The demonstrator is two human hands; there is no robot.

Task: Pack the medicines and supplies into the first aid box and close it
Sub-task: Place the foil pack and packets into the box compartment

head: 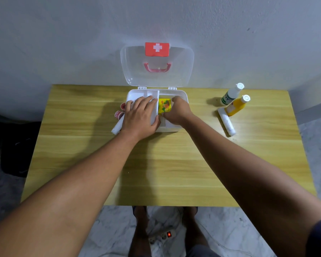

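The white first aid box (180,95) stands open at the table's far middle, its clear lid (182,71) with a red cross label leaning up against the wall. My left hand (140,117) lies flat, fingers spread, on the white inner tray (152,93) in the box's left half. Inside the right half, my right hand (176,112) grips a yellow packet (164,106) by its right edge. Small red-and-white rolls (118,114) and a white tube (117,127) lie just left of the box.
To the right on the wooden table (82,145) stand a white bottle (232,94) and an orange bottle (237,105); a white tube (226,121) lies beside them. A power strip (162,236) sits on the floor below the near table edge.
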